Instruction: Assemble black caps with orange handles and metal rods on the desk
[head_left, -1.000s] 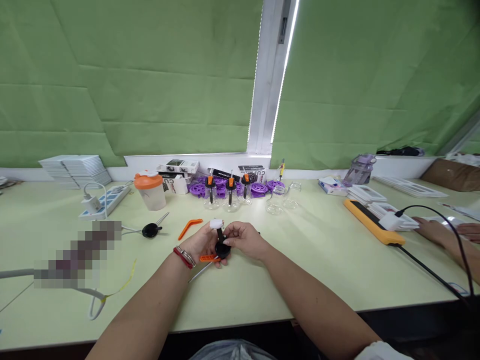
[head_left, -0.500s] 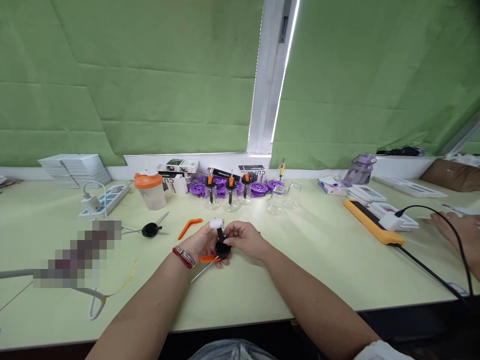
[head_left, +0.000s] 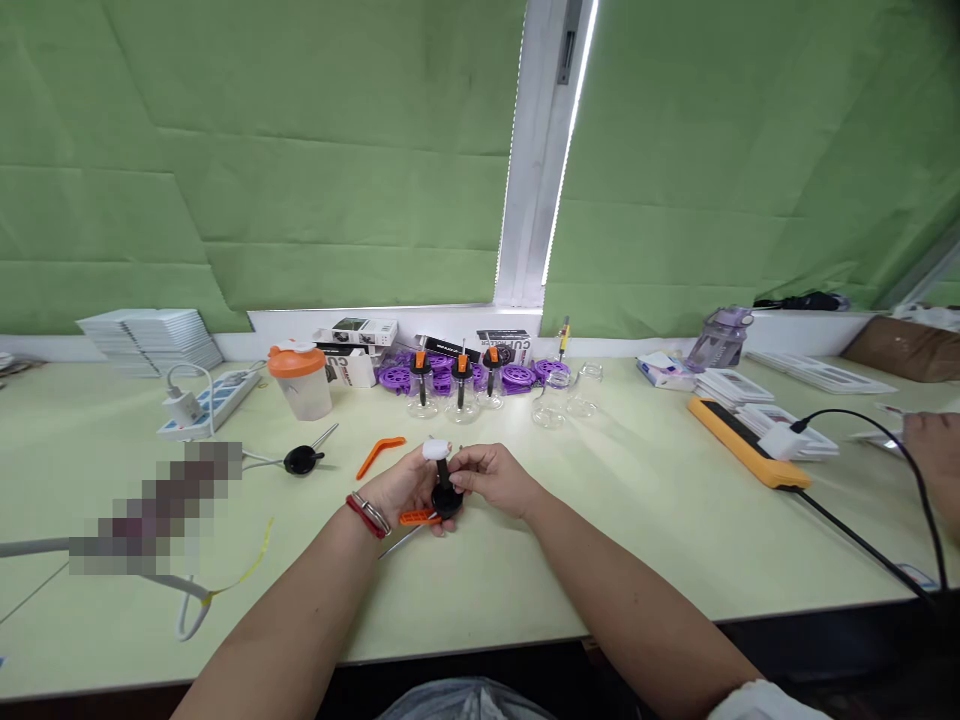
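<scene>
Near the table's front, my left hand (head_left: 405, 487) is closed around a black lid (head_left: 448, 500) with an orange handle (head_left: 419, 517) and a thin metal rod (head_left: 401, 542) pointing down to the left. A white piece (head_left: 436, 451) shows at the top of that hand, above a black stem; what it is I cannot tell. My right hand (head_left: 491, 478) pinches at the lid's upper side, its fingertips touching the black part. Whatever small piece may sit between those fingertips is hidden. A loose orange handle (head_left: 379, 454) and another black lid (head_left: 301, 460) with a rod lie to the left.
Several glass bottles with black-and-orange tops (head_left: 463, 385) stand behind my hands, before purple plastic parts (head_left: 517, 377). Clear glass bottles (head_left: 550, 408) are beside them. An orange-lidded cup (head_left: 300, 380) and a power strip (head_left: 212, 402) are left; a yellow-black strip (head_left: 746, 445) and another person's hand (head_left: 934, 465) are right.
My hands have barely shifted around the black lid; the white piece moved slightly right and down. At the right edge, the other person's hand moved rightward.
</scene>
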